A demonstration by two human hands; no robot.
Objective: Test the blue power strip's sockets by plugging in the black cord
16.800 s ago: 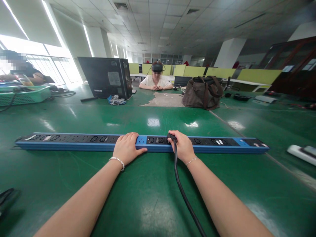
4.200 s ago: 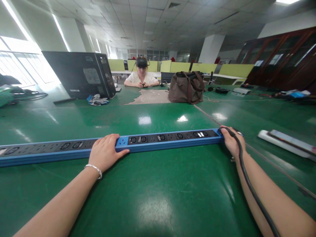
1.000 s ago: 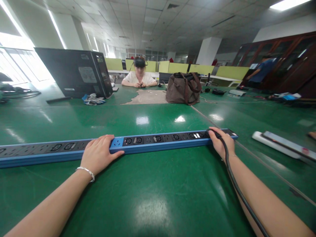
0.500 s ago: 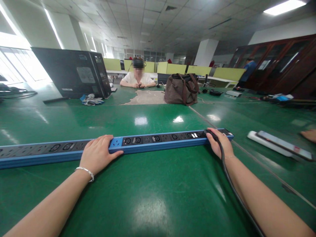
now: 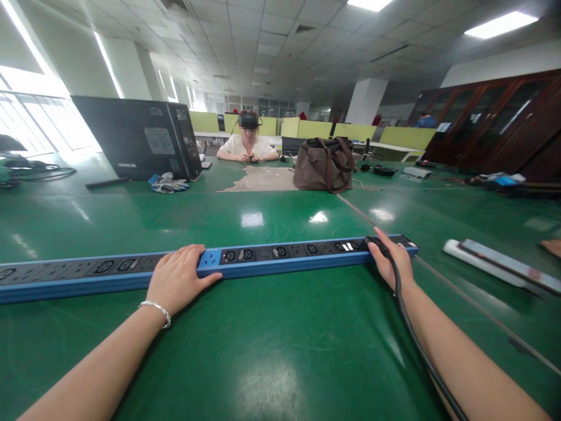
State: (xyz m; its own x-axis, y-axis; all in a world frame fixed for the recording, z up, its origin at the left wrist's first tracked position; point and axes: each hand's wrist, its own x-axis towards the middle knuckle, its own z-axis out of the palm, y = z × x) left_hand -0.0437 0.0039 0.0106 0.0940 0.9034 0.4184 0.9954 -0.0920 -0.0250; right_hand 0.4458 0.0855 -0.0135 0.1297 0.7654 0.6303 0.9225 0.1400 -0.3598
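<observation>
A long blue power strip (image 5: 272, 266) with black socket panels lies across the green table, running off the left edge of the view. My left hand (image 5: 179, 278) is wrapped over the strip beside its blue socket section, thumb along the near side. Near the strip's right end, my right hand (image 5: 392, 257) grips a black plug (image 5: 372, 241) at a socket. From the plug a black cable (image 5: 407, 318) runs down along my right forearm. How deep the plug sits in the socket cannot be seen.
The green table (image 5: 263, 327) bears a black computer case (image 5: 135, 140), gloves (image 5: 169, 183) and a brown bag (image 5: 322, 166). To the right lie a white bar-shaped object (image 5: 473, 260) and a phone (image 5: 511, 262), with another person's hand (image 5: 552, 247) at the edge. A person (image 5: 248, 146) sits opposite.
The view has shifted slightly, so the scene appears a little lower. Both hands keep their places on the strip and the plug.
</observation>
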